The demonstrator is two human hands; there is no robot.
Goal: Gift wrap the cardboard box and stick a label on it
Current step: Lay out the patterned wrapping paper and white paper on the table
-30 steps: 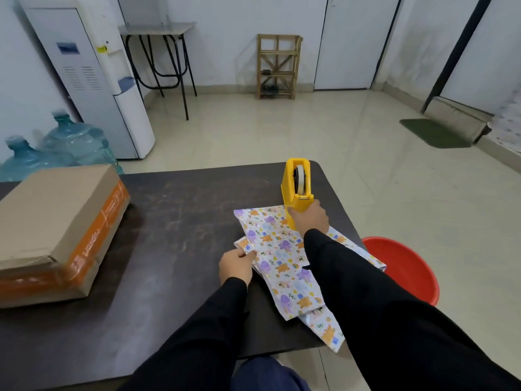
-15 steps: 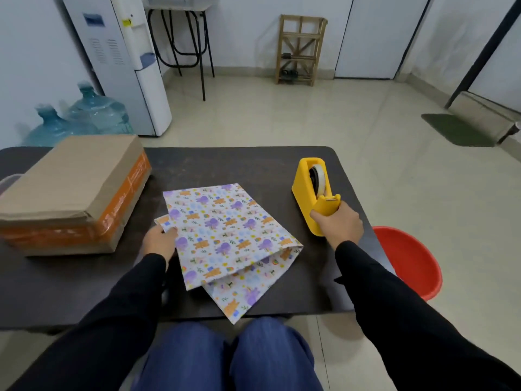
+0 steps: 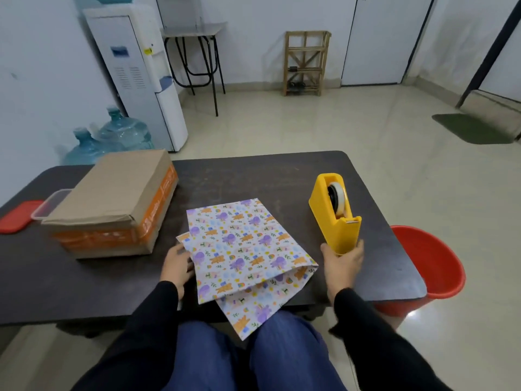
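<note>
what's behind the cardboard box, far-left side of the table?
Past the cardboard box, a clear plastic container and a red lid show on the table. The box covers most of the container, so its contents cannot be seen.

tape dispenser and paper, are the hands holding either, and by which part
The right hand grips the tape dispenser at its near, cutter end. The left hand rests on the wrapping paper's left edge; a true grip cannot be told.

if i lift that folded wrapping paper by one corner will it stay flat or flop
The wrapping paper will likely flop: it looks thin, and its layers already splay apart at the table edge. It is probably very light, so it may slide when pushed.
</note>
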